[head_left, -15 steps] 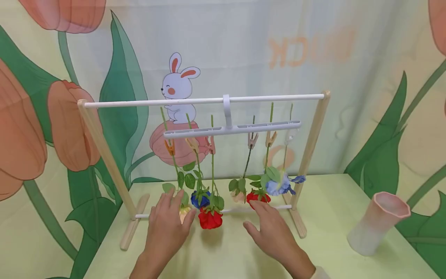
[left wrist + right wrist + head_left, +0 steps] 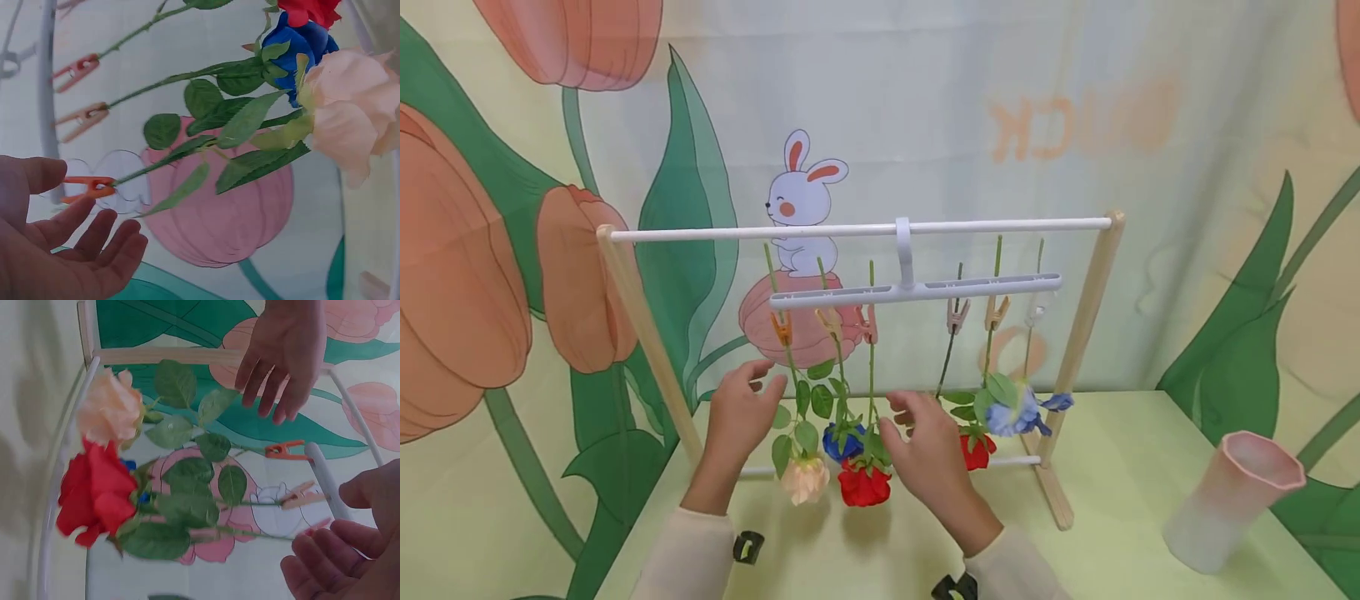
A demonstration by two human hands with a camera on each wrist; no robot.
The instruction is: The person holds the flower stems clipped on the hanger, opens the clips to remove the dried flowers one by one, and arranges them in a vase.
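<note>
I have the left hand [image 2: 733, 417] empty, fingers loosely bent, with the orange clip [image 2: 783, 331] near it at one o'clock in the head view; whether they touch, I can't tell. The right hand [image 2: 932, 450] is relaxed and holds nothing either, a red rose [image 2: 865, 487] at its eight o'clock and a light-blue flower [image 2: 1013, 414] at two. Like the peach rose [image 2: 806, 482], both hang head-down under the grey hanger [image 2: 917, 290], which sits at twelve. I judge the step to be working at the clipped stems; a next move would call for steadying one stem while squeezing its clip. Farther out, a wooden stand [image 2: 1087, 308] bears the hanger on the pale green table [image 2: 1120, 475]; a pink-and-white vase [image 2: 1228, 508] stands at three o'clock, and a tulip-printed curtain [image 2: 1075, 50] hangs behind.
</note>
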